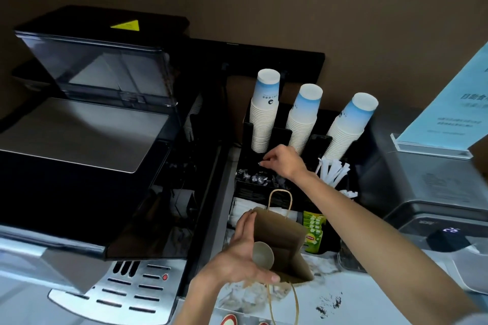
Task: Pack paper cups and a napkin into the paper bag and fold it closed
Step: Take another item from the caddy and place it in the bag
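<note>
A brown paper bag (pixel 284 235) with twine handles stands open on the counter, and my left hand (pixel 244 253) grips its near rim. A white paper cup (pixel 262 256) sits inside the bag's mouth, against my left palm. My right hand (pixel 281 161) reaches over the bag to the black organiser, fingers pinched together just below the left stack of upturned blue-and-white paper cups (pixel 265 111); whether it holds anything is hidden. Two more cup stacks (pixel 303 119) (pixel 348 126) stand to the right. White napkins (pixel 244 210) lie in a compartment behind the bag.
A large black coffee machine (pixel 92 140) fills the left. The organiser also holds dark wrapped sachets (pixel 253 177), white wrapped stirrers (pixel 334 171) and green tea bags (pixel 314 229). A grey appliance (pixel 433 192) with a blue sign (pixel 449 111) stands right. The marble counter (pixel 343 298) lies in front.
</note>
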